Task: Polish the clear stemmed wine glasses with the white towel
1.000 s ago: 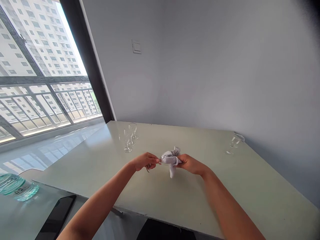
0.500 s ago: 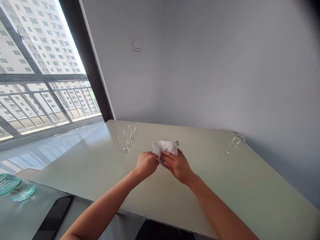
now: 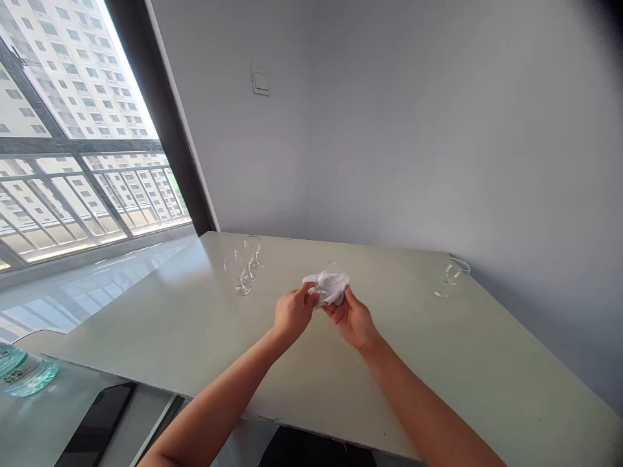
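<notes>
A clear stemmed glass (image 3: 331, 267) is tilted over the middle of the table (image 3: 311, 383), its bowl lying against a crumpled white cloth (image 3: 341, 295). My left hand (image 3: 293, 314) pinches the glass near its stem and base, partly hidden by the fingers. Cupped beneath the bowl, my right hand (image 3: 357, 322) grips the cloth from below and from the right. To the left of my hands stand three clear stemmed glasses (image 3: 242, 289) in a row.
Another stemmed glass (image 3: 451, 277) stands near the table's right edge by the wall. At lower left, on a lower surface, are a water bottle (image 3: 29, 373) and a black phone (image 3: 97, 421). A window with railings is at upper left.
The cloth has opened out and dropped beneath the bowl, so the glass now shows. My right hand has turned from above the cloth to beneath it. The view has shifted slightly.
</notes>
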The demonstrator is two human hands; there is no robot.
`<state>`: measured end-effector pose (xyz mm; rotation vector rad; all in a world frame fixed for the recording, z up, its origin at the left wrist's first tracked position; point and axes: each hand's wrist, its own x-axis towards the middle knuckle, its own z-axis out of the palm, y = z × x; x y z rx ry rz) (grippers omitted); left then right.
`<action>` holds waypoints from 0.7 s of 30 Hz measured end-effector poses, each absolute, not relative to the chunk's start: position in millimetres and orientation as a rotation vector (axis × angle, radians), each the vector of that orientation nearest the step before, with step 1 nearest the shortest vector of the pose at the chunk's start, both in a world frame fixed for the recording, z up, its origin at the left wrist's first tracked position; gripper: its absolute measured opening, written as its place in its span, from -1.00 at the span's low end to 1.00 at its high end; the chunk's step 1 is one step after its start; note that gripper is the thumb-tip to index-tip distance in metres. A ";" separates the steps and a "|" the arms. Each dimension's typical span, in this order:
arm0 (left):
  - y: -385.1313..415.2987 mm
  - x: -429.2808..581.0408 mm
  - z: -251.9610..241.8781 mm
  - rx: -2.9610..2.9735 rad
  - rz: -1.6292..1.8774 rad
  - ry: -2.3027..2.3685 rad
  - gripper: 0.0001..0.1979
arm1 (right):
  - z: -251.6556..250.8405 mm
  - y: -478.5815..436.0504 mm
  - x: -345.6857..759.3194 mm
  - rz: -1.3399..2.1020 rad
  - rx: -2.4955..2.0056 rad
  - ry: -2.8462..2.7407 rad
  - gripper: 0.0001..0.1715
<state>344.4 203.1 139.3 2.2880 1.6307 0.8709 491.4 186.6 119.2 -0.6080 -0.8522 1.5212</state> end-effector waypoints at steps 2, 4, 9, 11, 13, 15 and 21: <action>202.3 353.2 136.9 2.313 0.889 1.658 -0.72 | 117.6 179.4 479.9 1.531 -0.599 -0.924 -0.59; 198.3 362.2 133.8 2.408 0.926 1.663 -0.72 | 113.6 175.4 472.6 1.504 -0.630 -0.986 -0.61; 190.2 372.2 133.4 2.501 1.051 1.584 -0.72 | 102.2 182.8 476.9 1.442 -0.782 -0.885 -0.69; 195.8 368.0 138.4 2.324 1.071 1.498 -0.75 | 101.9 187.3 484.5 1.461 -0.796 -0.834 -0.69; 206.3 361.2 143.6 1.988 1.029 1.330 -0.74 | 103.3 189.2 491.8 1.531 -0.754 -0.826 -0.69; 217.6 355.1 145.7 1.608 0.889 1.043 -0.62 | 104.2 188.3 497.0 1.646 -0.695 -0.822 -0.71; 229.7 355.0 128.8 1.004 0.780 0.503 -0.51 | 100.8 185.4 498.7 1.877 -0.680 -0.826 -0.72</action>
